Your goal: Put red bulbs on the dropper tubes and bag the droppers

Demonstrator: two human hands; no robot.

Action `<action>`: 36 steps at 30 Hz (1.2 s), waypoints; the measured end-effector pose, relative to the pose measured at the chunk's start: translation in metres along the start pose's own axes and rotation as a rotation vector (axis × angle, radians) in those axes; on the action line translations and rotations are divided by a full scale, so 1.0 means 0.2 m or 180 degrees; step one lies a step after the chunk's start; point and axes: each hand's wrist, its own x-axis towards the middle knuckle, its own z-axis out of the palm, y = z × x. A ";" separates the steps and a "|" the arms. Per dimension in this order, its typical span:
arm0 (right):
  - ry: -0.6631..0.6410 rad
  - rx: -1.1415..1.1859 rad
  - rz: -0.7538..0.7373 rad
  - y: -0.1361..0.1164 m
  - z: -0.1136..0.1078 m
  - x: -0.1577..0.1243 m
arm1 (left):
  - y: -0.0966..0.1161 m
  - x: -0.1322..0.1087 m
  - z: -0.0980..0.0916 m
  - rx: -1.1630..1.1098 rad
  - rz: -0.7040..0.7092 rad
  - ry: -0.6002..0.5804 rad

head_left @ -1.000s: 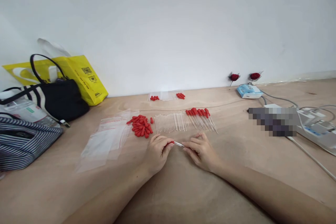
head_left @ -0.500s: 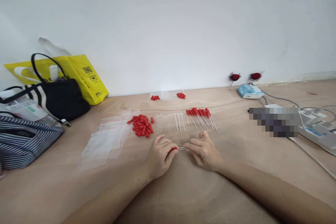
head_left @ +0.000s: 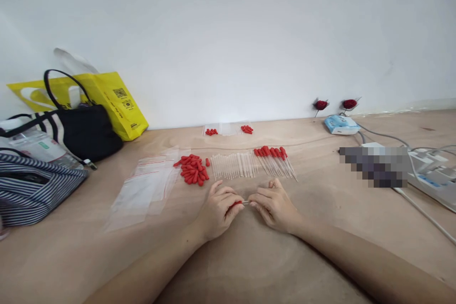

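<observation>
Both your left hand and your right hand meet almost fingertip to fingertip over the near part of a wooden desk; the left is clamped on a red bulb, largely hidden by your fingers, while the right pinches a clear tube that spans the short gap between them; just beyond, toward the desk's far edge, a line runs left to right: a pile of red bulbs, a row of clear tubes lying side by side, and a fan of red-topped droppers (red ends all toward the far edge); left of the pile, plastic bags overlap flat; along the far edge, by the wall, lies a clear packet with two red clusters; a yellow bag, a black handbag and a striped bag crowd the desk's left side; a blue tissue pack and a white power strip occupy its right.
</observation>
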 end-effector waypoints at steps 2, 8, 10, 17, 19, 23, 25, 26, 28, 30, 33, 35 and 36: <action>-0.0005 -0.0023 0.0099 0.02 -0.02 -0.01 | -0.02 0.00 -0.02 0.0086 -0.0029 0.0006; -0.0013 0.0176 0.0170 0.04 -0.05 -0.01 | -0.04 0.01 -0.04 0.0140 -0.0129 0.0130; -0.0069 0.0235 0.0132 0.04 -0.05 -0.01 | -0.03 0.01 -0.04 0.0116 -0.0121 0.0133; -0.0104 -0.0182 0.0119 0.03 -0.03 -0.01 | -0.04 0.01 -0.01 0.0145 -0.0139 0.0306; 0.0061 -0.0370 0.0333 0.06 -0.04 -0.01 | -0.06 0.00 -0.02 0.0182 -0.0241 0.0454; 0.0415 -0.0595 0.1397 0.16 -0.05 0.03 | -0.09 0.00 -0.03 0.0168 -0.0619 0.0577; 0.0482 -0.0648 0.2015 0.22 -0.04 0.08 | -0.09 0.00 -0.03 0.0144 -0.0685 0.0476; 0.0485 -0.0685 0.2263 0.25 -0.03 0.10 | -0.09 0.00 -0.03 0.0143 -0.0668 0.0417; 0.0443 -0.0792 0.2577 0.29 -0.01 0.16 | -0.09 0.00 -0.03 0.0155 -0.0603 0.0340; 0.0367 -0.0935 0.2700 0.31 0.02 0.20 | -0.08 0.01 -0.02 0.0158 -0.0550 0.0287; 0.0229 -0.1151 0.2762 0.32 0.05 0.24 | -0.08 0.01 -0.02 0.0147 -0.0526 0.0198; 0.0119 -0.1251 0.2792 0.33 0.06 0.25 | -0.08 0.01 -0.02 0.0145 -0.0524 0.0162; 0.0069 -0.1271 0.2805 0.33 0.06 0.25 | -0.09 0.01 -0.02 0.0144 -0.0524 0.0147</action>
